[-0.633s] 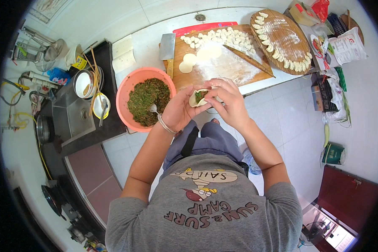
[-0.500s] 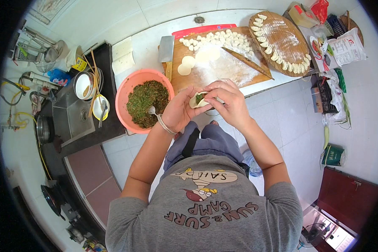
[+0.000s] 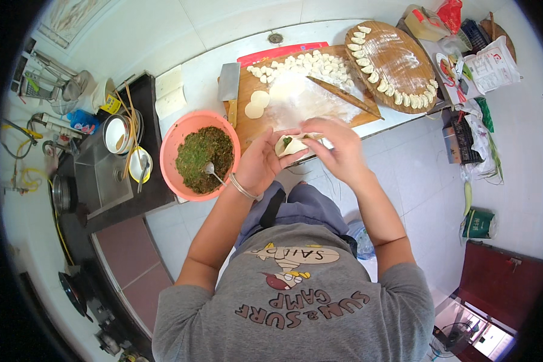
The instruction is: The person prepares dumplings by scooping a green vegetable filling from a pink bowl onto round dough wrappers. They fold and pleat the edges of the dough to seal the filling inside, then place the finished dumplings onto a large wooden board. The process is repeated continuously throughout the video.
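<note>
A partly folded dumpling (image 3: 288, 145) with green filling showing sits between my two hands, just off the front edge of the board. My left hand (image 3: 260, 160) cradles it in the fingers. The thumb and fingers of my right hand (image 3: 338, 148) pinch its right end. Beside my left wrist stands a pink bowl (image 3: 167, 158) of chopped green filling (image 3: 193, 154), with a spoon (image 3: 214, 171) stuck in it. Beyond my hands lies a floured wooden board (image 3: 256, 127) bearing round wrappers (image 3: 257, 104), many small dough pieces (image 3: 311, 63) and a rolling pin (image 3: 344, 96).
A cleaver (image 3: 228, 84) rests on the board's left edge. At the back right, a round wooden tray (image 3: 398, 57) carries a curved row of finished dumplings (image 3: 374, 77). Left of the bowl are a sink (image 3: 105, 178) and stacked bowls with chopsticks (image 3: 133, 114).
My right fingers have moved along to the dumpling's right end and pinch it there, while the left side stays open with filling showing. The view has shifted slightly.
</note>
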Action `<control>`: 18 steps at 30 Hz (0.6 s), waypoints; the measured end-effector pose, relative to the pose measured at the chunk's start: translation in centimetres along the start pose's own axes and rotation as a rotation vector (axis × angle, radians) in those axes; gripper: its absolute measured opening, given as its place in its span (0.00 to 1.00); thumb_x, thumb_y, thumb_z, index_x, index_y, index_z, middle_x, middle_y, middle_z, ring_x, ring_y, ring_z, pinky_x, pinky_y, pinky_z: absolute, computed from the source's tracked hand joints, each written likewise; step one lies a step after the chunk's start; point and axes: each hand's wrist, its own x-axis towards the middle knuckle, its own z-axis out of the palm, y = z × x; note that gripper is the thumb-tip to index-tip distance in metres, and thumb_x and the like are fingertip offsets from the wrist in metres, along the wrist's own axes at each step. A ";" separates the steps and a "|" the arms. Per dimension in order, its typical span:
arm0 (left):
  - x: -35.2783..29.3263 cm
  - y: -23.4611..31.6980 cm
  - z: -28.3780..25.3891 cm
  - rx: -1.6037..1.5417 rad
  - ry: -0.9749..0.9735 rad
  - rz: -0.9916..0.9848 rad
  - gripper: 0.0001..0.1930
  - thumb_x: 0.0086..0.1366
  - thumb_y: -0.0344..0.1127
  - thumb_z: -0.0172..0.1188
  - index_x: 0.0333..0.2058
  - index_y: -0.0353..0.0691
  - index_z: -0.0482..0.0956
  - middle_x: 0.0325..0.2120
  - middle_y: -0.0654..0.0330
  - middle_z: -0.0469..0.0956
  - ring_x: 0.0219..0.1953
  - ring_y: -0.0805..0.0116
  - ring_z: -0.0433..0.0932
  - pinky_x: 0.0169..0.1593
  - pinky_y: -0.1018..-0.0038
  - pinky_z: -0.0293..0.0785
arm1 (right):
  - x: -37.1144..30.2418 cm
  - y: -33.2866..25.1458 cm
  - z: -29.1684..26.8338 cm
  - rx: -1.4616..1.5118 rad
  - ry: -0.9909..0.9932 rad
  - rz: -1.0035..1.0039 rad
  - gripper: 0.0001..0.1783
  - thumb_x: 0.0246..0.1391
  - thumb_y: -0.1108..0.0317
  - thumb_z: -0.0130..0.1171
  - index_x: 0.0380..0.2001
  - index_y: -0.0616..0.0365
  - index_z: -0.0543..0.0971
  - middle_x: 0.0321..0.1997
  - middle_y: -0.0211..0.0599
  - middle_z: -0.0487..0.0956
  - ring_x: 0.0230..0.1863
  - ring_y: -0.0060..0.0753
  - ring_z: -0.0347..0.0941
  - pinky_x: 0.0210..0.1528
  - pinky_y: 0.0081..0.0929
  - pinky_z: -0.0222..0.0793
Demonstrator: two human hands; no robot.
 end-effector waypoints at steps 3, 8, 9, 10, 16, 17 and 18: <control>0.0 0.2 0.5 -0.033 -0.039 -0.009 0.30 0.72 0.48 0.32 0.54 0.21 0.62 0.51 0.41 0.68 0.56 0.49 0.69 0.60 0.63 0.67 | -1.6 1.4 -1.5 0.191 0.090 0.182 0.10 0.44 0.74 0.64 0.33 0.58 0.77 0.39 0.37 0.80 0.42 0.32 0.75 0.45 0.26 0.68; 0.5 -0.1 1.6 -0.022 -0.060 -0.040 0.31 0.72 0.49 0.31 0.54 0.21 0.61 0.52 0.41 0.67 0.55 0.52 0.69 0.60 0.64 0.67 | -4.5 2.8 -0.3 0.587 0.099 0.455 0.11 0.42 0.75 0.68 0.32 0.59 0.78 0.38 0.32 0.80 0.39 0.21 0.74 0.43 0.23 0.69; 0.7 -0.4 1.6 -0.018 -0.059 -0.037 0.30 0.72 0.49 0.31 0.54 0.21 0.61 0.52 0.41 0.67 0.55 0.53 0.69 0.60 0.64 0.67 | -4.9 3.1 -0.1 0.576 0.105 0.468 0.11 0.42 0.76 0.67 0.31 0.60 0.78 0.38 0.34 0.80 0.40 0.22 0.74 0.43 0.23 0.69; 0.8 -0.6 1.5 -0.011 -0.056 -0.034 0.30 0.72 0.48 0.30 0.54 0.21 0.61 0.52 0.42 0.67 0.55 0.54 0.69 0.60 0.65 0.67 | -5.1 3.4 0.0 0.568 0.111 0.479 0.10 0.43 0.77 0.67 0.31 0.60 0.77 0.39 0.36 0.79 0.41 0.23 0.74 0.44 0.22 0.69; 1.5 -1.5 1.3 -0.006 -0.056 -0.061 0.29 0.72 0.48 0.30 0.54 0.24 0.62 0.52 0.45 0.68 0.55 0.57 0.70 0.60 0.66 0.68 | -4.6 2.2 -0.4 0.256 0.160 0.377 0.09 0.42 0.77 0.68 0.28 0.62 0.78 0.34 0.36 0.80 0.35 0.23 0.75 0.38 0.20 0.71; 1.6 -1.6 1.3 0.000 -0.049 -0.057 0.29 0.72 0.47 0.30 0.54 0.24 0.62 0.52 0.45 0.68 0.55 0.58 0.70 0.60 0.66 0.67 | -4.5 1.8 -0.3 0.205 0.185 0.384 0.09 0.42 0.76 0.68 0.27 0.62 0.78 0.32 0.35 0.80 0.34 0.23 0.75 0.37 0.20 0.71; 1.6 -1.8 1.3 0.006 -0.041 -0.053 0.29 0.72 0.47 0.30 0.55 0.24 0.62 0.52 0.45 0.68 0.55 0.58 0.70 0.60 0.66 0.67 | -4.6 1.6 -0.2 0.176 0.203 0.376 0.09 0.42 0.76 0.67 0.27 0.61 0.77 0.31 0.36 0.80 0.32 0.25 0.75 0.35 0.21 0.71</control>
